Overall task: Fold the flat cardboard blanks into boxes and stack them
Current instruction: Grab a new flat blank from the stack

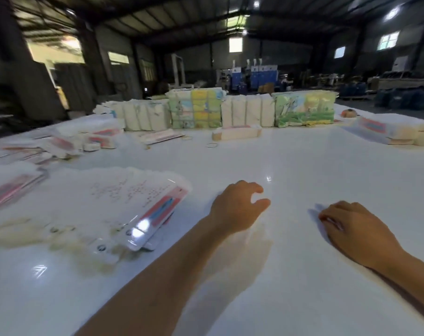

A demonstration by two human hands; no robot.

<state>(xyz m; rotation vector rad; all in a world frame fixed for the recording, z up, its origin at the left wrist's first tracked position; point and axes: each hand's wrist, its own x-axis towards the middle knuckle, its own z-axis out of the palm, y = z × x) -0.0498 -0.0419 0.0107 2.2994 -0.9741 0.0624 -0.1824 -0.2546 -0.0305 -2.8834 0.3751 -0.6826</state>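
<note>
blanks (pixel 123 202) left of empty left grip (pixel 237 207)

There are two hands: one left hand (pixel 237 207) and one right hand (pixel 351 229). One big white table (pixel 291 161) holds it all. One fanned pile of flat blanks (pixel 113 204) lies near the left hand. At the far side stand two colourful bundles (pixel 196 109) and two plain white bundles (pixel 247 111). Two rubber bands (pixel 212 145) lie on the table. The piles far left and far right are too blurry to count.
</note>
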